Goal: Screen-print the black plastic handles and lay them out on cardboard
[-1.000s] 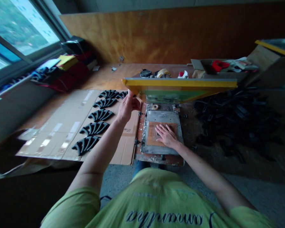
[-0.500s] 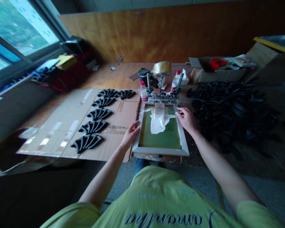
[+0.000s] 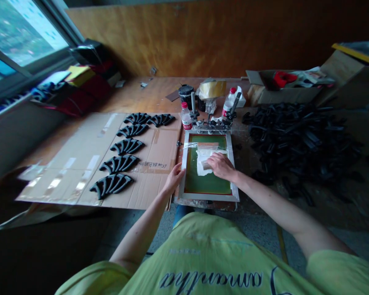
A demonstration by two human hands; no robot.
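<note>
In front of me lies a silk-screen frame [image 3: 235, 180] with pale metal rails and green mesh, fixed to a hinge clamp [image 3: 210, 126] at its far end. My left hand [image 3: 174, 177] grips the left rail, fingers curled at its edge. On the mesh is a patch of white ink or paste [image 3: 202, 155]. Over this patch my right hand [image 3: 220, 164] is closed around a squeegee [image 3: 206, 165], mostly covered by the fingers. A reddish-brown strip [image 3: 208, 145] shows just beyond the white patch. What lies under the screen is hidden.
Several fan-shaped groups of black curved parts [image 3: 112, 185] lie on flat cardboard [image 3: 64, 164] at left. At right is a big heap of black parts [image 3: 304, 143]. Behind the clamp stand red-capped bottles [image 3: 186, 116], a dark tub [image 3: 186, 95] and a tape roll [image 3: 213, 89].
My right hand has left the right rail and moved inward onto the squeegee. The screen looks lower and flatter. My left hand stays at the left rail.
</note>
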